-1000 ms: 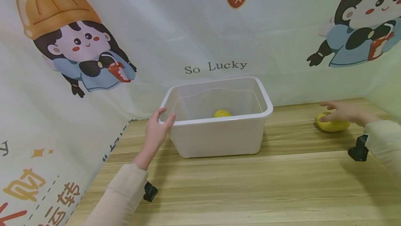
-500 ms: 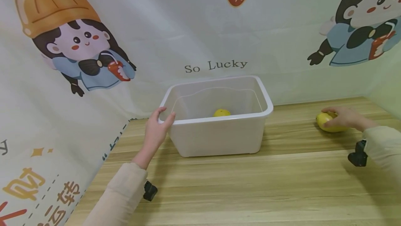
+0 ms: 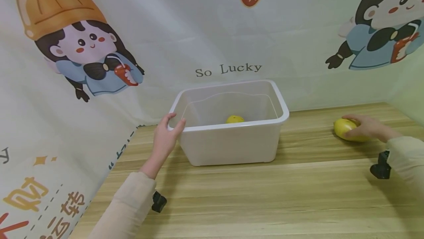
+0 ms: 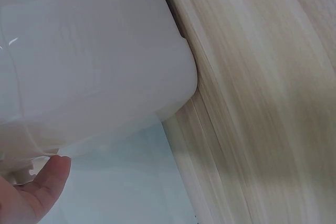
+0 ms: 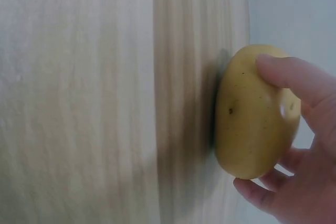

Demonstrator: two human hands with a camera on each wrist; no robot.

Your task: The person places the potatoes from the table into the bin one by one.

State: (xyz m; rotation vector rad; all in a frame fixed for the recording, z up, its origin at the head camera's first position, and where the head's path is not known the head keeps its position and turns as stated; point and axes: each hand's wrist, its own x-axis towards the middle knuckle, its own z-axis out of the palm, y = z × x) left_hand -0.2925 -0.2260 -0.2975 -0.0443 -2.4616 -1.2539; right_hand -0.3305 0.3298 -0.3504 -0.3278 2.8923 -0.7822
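Observation:
At the right of the head view, my right hand [image 3: 371, 126] grips a smooth yellow potato [image 3: 343, 128] lying on the table. The right wrist view shows the thumb over one side of the potato [image 5: 252, 119], fingers on the other, and small dark pits on its skin. My left hand [image 3: 164, 139] holds the near left corner of a white plastic bin [image 3: 228, 145] by its rim. In the left wrist view the thumb [image 4: 52, 177] lies at the bin's edge. Inside the bin sits another yellow roundish thing [image 3: 235, 119], mostly hidden by the front wall.
The wood-grain table [image 3: 265, 198] stretches in front of the bin and between it and the right hand. A printed cloth [image 3: 185, 29] with cartoon figures hangs close behind the bin and along the left side. Black wrist cameras [image 3: 159, 202] hang below both sleeves.
My right hand has come down from above the potato and closed around it; the potato has barely shifted. The left hand and the bin have stayed put.

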